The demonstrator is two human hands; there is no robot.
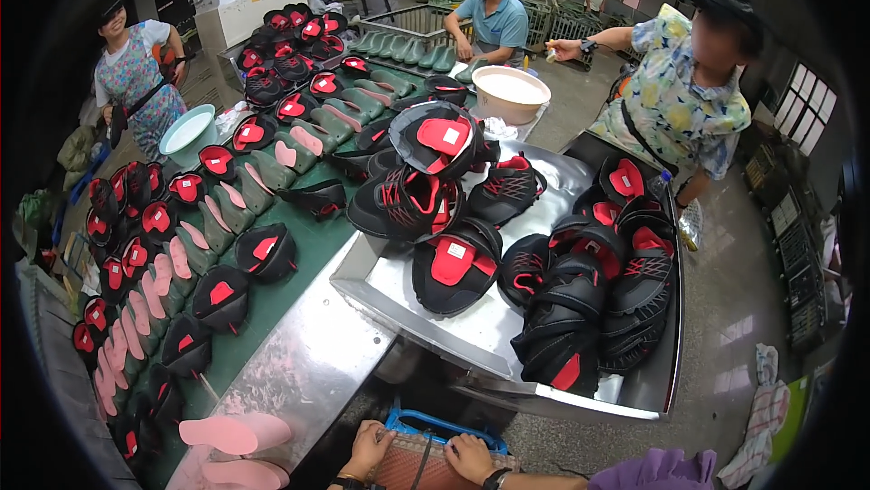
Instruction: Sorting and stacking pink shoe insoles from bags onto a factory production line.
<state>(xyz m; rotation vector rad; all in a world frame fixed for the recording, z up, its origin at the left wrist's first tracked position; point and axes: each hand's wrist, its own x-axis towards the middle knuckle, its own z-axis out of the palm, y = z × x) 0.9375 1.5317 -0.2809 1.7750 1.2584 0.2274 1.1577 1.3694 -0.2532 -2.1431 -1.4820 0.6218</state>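
Observation:
Both my hands are low in the picture, at a rust-brown patterned pad [399,469] with a dark strap across it. My left hand [367,450] curls over the pad's left edge, its fingers bent. On the right side, my right hand [470,459] lies on top of the pad with its fingers stretched toward the far edge. A blue metal tube frame [444,424] shows just beyond the hands. Two pink insoles [234,434] lie left of my left hand, on the near end of the metal-edged table [299,359].
Ahead stands a metal tray [381,281] heaped with black-and-red shoes [453,268]. Rows of shoe uppers [220,298], pink insoles and green shoe lasts [231,218] cover the green table. Two basins [512,91] stand on it. A co-worker [675,96] stands at right; others are farther back.

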